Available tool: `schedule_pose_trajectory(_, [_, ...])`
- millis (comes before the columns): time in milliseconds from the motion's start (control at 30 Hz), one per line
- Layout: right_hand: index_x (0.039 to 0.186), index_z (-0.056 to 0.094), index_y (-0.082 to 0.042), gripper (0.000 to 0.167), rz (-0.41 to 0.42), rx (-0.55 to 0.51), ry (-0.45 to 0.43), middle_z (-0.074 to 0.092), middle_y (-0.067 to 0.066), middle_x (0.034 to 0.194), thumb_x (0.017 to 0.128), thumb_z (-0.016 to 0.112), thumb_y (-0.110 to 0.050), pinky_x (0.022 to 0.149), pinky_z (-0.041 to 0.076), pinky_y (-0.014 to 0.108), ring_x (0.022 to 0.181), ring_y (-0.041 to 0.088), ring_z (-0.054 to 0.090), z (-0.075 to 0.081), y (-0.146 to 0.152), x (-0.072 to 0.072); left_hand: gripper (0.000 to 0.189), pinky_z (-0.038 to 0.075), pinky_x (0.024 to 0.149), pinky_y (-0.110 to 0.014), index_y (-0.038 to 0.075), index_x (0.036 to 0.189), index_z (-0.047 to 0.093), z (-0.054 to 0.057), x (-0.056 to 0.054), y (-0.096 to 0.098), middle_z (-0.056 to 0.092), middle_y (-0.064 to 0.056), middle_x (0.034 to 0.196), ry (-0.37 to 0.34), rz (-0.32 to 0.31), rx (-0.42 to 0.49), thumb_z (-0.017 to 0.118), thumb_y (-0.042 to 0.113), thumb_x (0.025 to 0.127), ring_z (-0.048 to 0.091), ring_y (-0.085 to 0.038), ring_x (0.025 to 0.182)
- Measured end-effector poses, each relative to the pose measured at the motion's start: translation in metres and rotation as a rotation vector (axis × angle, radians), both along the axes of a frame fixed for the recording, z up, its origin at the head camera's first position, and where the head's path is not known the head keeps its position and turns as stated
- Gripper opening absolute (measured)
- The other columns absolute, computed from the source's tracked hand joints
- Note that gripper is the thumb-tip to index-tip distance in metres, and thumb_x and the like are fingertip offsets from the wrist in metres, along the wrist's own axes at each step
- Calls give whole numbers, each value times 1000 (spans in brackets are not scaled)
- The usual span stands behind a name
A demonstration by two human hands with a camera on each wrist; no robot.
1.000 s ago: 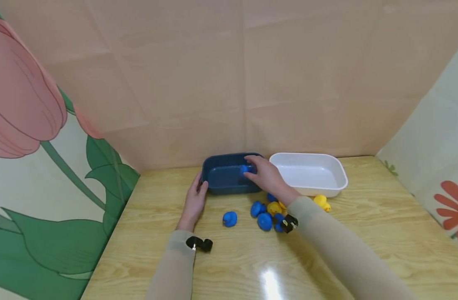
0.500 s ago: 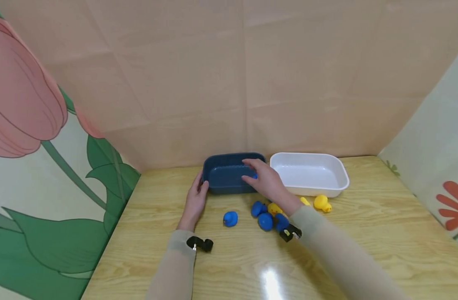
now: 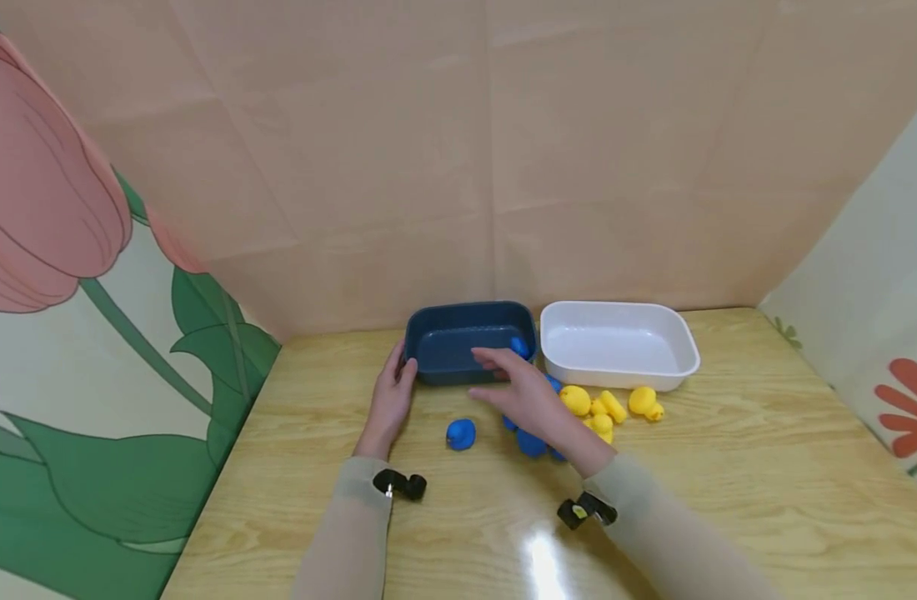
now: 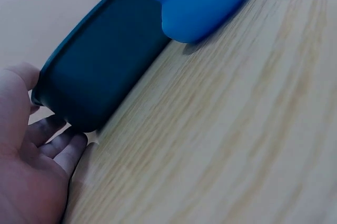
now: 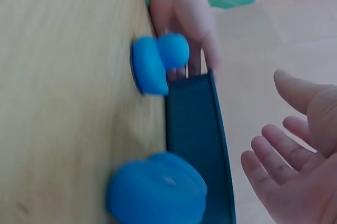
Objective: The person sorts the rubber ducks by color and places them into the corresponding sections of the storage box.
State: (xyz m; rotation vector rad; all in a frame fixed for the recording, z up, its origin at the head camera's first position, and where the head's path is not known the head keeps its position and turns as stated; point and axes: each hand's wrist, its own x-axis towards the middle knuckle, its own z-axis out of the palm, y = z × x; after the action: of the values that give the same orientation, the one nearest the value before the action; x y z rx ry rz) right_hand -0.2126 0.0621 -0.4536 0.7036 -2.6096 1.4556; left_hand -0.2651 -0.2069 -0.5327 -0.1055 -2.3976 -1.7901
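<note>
Wooden tabletop beneath, right grip — spread, empty — partly hides blue ducks; left grip holds the navy tray.

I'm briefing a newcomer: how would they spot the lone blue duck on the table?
On the table, the dark tray is left of the white tray. In front of the dark tray, between left hand and right hand, sits the blue duck. It stands alone, unlike the blue ducks bunched by the right hand.
</note>
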Motion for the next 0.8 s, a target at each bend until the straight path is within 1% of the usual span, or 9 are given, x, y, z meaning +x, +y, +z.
schedule_pose_trajectory(100, [158, 59, -7, 64, 53, -61, -63, 65, 12, 152, 101, 85, -19, 118, 49, 54, 137, 34, 63, -2, -2, 11, 60, 34, 130, -50, 11, 175, 32, 0, -1, 0, 35, -11, 177, 6, 0, -3, 50, 26, 120, 38, -33, 160])
schedule_pose_trajectory(233, [157, 60, -6, 63, 109, -79, -82, 65, 13, 151, 100, 85, -17, 119, 48, 55, 139, 36, 61, -9, -5, 22, 59, 35, 129, -50, 12, 175, 33, 1, -1, 1, 37, -11, 176, 6, 11, -9, 51, 26, 120, 40, -33, 159])
schedule_pose_trajectory(333, [157, 60, -8, 65, 124, -52, -84, 64, 13, 153, 99, 87, -18, 119, 48, 56, 139, 36, 61, -14, -8, 29, 59, 36, 128, -50, 13, 175, 34, 0, -1, 2, 39, -11, 176, 1, 18, -8, 51, 26, 120, 42, -33, 158])
schedule_pose_trajectory(400, [158, 60, -11, 67, 125, -30, -112, 63, 10, 155, 98, 88, -21, 120, 48, 55, 141, 35, 59, -17, -9, 33, 59, 36, 129, -50, 12, 174, 34, 0, -1, 2, 39, -12, 176, 6, 17, -7, 51, 25, 120, 41, -34, 159])
schedule_pose_trajectory(467, [159, 59, -13, 68, 133, -10, -139, 60, 9, 158, 98, 88, -23, 119, 47, 58, 144, 36, 58, -20, -10, 37, 59, 35, 129, -51, 10, 174, 34, 0, -1, 2, 38, -13, 176, 9, 16, -2, 51, 24, 120, 40, -34, 159])
schedule_pose_trajectory(567, [162, 57, -16, 71, 151, 6, -188, 56, 6, 163, 98, 88, -25, 120, 47, 58, 146, 37, 55, -24, -10, 40, 59, 34, 130, -51, 10, 174, 34, 0, -1, 2, 38, -13, 176, 11, 17, -1, 51, 25, 120, 39, -34, 159])
schedule_pose_trajectory(633, [163, 55, -15, 73, 166, 10, -198, 54, 7, 164, 99, 88, -24, 119, 47, 59, 146, 39, 54, -27, -11, 41, 59, 34, 130, -51, 12, 174, 34, 1, 0, 2, 38, -11, 176, 5, 19, -3, 51, 27, 120, 39, -34, 160])
schedule_pose_trajectory(733, [164, 54, -14, 74, 174, 22, -200, 53, 6, 164, 98, 88, -23, 120, 47, 58, 147, 38, 54, -32, -12, 41, 59, 34, 130, -51, 17, 175, 35, 3, 1, 2, 37, -9, 177, -8, 24, -10, 52, 31, 120, 39, -33, 160])
schedule_pose_trajectory(800, [164, 54, -14, 74, 175, 29, -198, 52, 6, 165, 99, 88, -24, 121, 46, 58, 148, 36, 52, -36, -12, 41, 59, 34, 130, -52, 17, 175, 35, 3, 1, 2, 37, -9, 177, -9, 23, -11, 52, 30, 120, 39, -33, 160])
